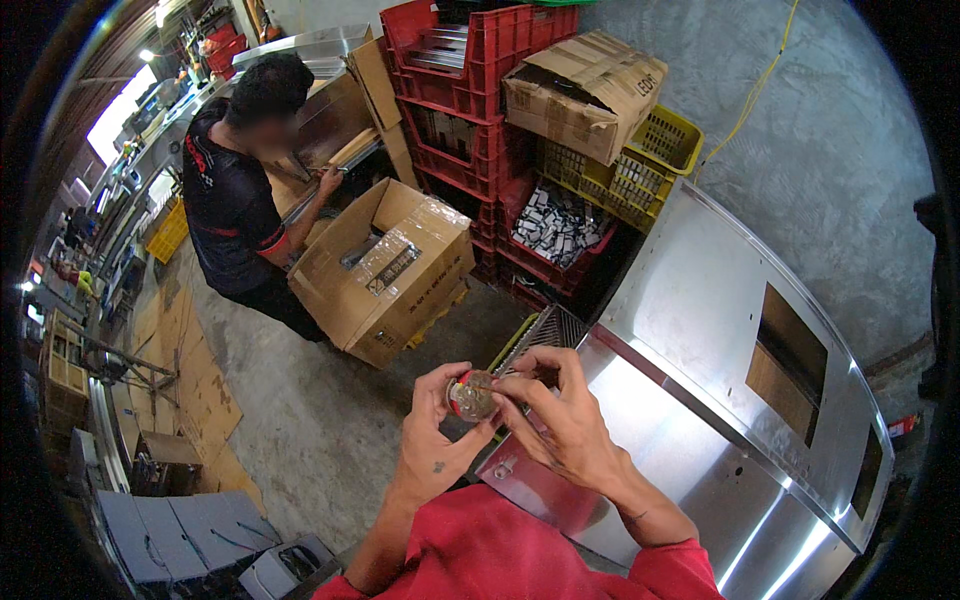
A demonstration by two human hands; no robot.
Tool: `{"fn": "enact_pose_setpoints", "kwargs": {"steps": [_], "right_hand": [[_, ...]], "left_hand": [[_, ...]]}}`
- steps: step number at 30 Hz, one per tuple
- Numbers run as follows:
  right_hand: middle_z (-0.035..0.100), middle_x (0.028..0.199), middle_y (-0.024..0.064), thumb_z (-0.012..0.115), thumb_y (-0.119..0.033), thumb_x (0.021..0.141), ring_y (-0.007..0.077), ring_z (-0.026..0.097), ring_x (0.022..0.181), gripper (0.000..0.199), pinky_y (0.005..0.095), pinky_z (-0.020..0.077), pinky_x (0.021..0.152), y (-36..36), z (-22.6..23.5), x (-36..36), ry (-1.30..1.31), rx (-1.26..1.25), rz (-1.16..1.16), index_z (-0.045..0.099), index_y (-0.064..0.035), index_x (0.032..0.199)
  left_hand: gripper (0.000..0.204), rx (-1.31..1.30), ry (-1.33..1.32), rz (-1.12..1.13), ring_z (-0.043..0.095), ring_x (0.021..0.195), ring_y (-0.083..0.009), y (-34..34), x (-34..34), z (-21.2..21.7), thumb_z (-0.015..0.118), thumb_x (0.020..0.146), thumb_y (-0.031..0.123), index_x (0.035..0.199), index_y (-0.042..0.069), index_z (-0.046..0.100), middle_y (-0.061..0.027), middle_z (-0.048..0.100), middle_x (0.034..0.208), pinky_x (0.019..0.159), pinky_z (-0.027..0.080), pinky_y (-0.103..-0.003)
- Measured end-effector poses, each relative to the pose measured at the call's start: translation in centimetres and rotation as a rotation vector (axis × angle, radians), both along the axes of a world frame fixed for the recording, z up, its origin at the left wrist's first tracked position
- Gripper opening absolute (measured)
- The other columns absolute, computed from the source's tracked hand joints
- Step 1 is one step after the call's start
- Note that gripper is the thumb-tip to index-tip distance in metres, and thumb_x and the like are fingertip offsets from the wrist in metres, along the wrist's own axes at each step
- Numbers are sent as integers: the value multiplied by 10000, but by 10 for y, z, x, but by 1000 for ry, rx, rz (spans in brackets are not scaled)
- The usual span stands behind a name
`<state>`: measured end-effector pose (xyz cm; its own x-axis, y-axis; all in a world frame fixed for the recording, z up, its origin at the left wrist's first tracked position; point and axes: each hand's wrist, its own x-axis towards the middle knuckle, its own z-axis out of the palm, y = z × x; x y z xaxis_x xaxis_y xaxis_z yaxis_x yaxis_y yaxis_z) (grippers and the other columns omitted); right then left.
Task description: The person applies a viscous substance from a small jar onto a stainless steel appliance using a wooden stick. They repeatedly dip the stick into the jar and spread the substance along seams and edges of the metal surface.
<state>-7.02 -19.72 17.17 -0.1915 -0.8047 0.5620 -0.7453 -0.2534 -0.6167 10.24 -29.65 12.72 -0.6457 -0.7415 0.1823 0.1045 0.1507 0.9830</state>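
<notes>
My left hand [440, 440] is wrapped round a small round see-through container [474, 397] with a red and white patch on its left side. It is held up in front of my chest, its round face toward me. My right hand [562, 418] comes in from the right with thumb and fingers pinched together at the container's right edge. Whatever is between those fingertips, if anything, is too small to make out. Below and right of my hands lies a shiny sheet-metal panel [650, 425].
A large metal housing [700, 290] with rectangular cut-outs stands at right. Ahead are stacked red crates [450, 90], one holding small metal parts [560, 225], and a yellow crate [665, 140] under a carton [590, 85]. A co-worker [240, 190] stands behind an open cardboard box [390, 270].
</notes>
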Motion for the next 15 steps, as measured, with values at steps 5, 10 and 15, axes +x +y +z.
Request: {"fn": "enact_pose_setpoints", "kwargs": {"steps": [5,10,15], "right_hand": [[564,1242,205,800,-90,959,351,668,1026,280,417,608,853,-1,-5,-7,-10,-7,8,704,-46,1218],[549,1241,208,791,-69,959,342,657,1105,257,413,597,902,4,-3,-21,-117,-59,-32,695,-20,1192],[651,1143,208,759,-25,967,325,661,1038,180,412,558,897,2,0,-102,-40,-278,-431,662,-4,1117]], "left_hand": [[708,-26,43,12,670,1244,-196,-1,-11,-8,826,896,-70,1499,26,468,-144,654,1356,1061,559,-343],[714,78,-23,35,675,1223,-211,-3,-20,-7,842,890,-59,1488,34,463,-145,653,1361,1038,568,-351],[751,185,-124,124,647,1276,-245,-11,-22,-13,865,869,-30,1490,55,452,-142,647,1376,1094,542,-383]]}}
